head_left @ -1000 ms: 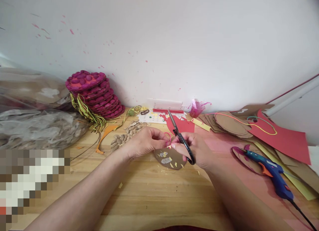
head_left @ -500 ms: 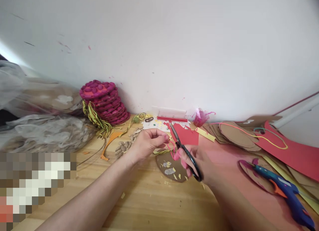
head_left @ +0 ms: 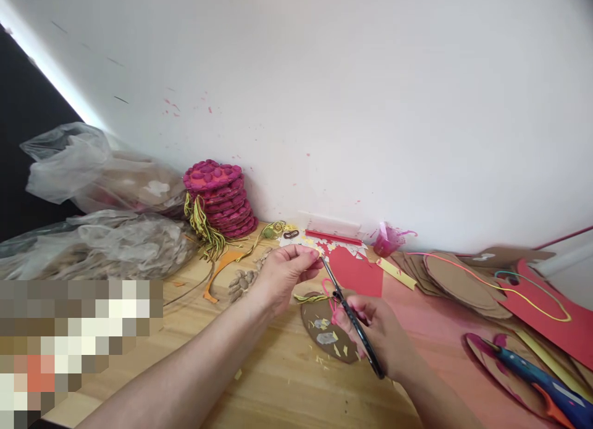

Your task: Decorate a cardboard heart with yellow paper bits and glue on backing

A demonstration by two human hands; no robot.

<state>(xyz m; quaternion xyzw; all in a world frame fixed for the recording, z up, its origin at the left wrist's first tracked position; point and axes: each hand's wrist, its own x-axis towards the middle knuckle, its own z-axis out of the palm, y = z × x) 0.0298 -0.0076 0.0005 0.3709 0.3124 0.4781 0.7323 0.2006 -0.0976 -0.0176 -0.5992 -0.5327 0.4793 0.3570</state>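
Work on a wooden tabletop (head_left: 273, 392), described from the near edge to the wall. At the near right, a blue glue gun (head_left: 523, 361) with an orange trigger lies partly over a magenta-edged cardboard disc (head_left: 482, 355). The right hand (head_left: 377, 330) is closed around the black-handled scissors (head_left: 359, 330), whose blades point up and away, toward the left hand. A pink cord loop (head_left: 327, 285) lies at the right hand's fingers. Below and between the hands, on the tabletop, rests a brown cardboard piece (head_left: 310, 330) with rounded edges, bearing yellow scraps and pale patches; a yellow-green cord (head_left: 309, 298) crosses its far edge.

The left hand (head_left: 287, 274) has thumb and forefinger pressed together, pinching a small pale-yellow piece (head_left: 320, 252). The scissor tips are close by this piece; whether they touch it cannot be told.

Beyond the left wrist are brown shells (head_left: 241, 284) and a curved orange scrap (head_left: 217, 278). Red paper (head_left: 356, 273) lies past the scissors; to its right, cardboard discs (head_left: 456, 274) overlap in a stack beside a red sheet (head_left: 551, 321).

Farthest, along the wall (head_left: 393, 95), stand a leaning stack of magenta knobbed discs (head_left: 220, 197) with yellow-green tassels (head_left: 201, 225), and a magenta-stained cup (head_left: 386, 241). Translucent plastic bags (head_left: 125, 237) fill the left.
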